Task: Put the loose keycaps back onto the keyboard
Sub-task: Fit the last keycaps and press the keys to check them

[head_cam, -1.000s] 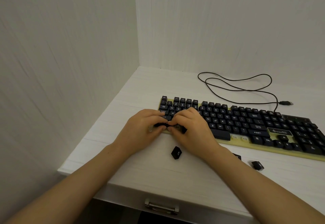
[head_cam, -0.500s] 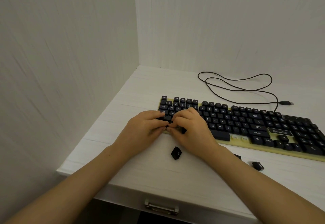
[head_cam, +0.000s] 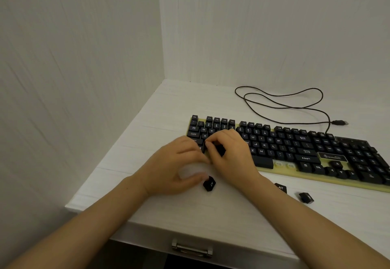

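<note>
The right hand pinches a keycap at the keyboard's left end. The left hand, beside a loose keycap, is too blurred to tell its grip.

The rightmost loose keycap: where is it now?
In the head view, the keycap lies on the desk right of the right forearm, before the keyboard's front edge, next to an ALT keycap.

A white table with a faint wood grain sits pushed into a corner. A pale wall runs along its left side and another pale wall stands behind it, both plain and lightly streaked. Under the near edge is a drawer with a metal handle, and below that it is dark.
</note>
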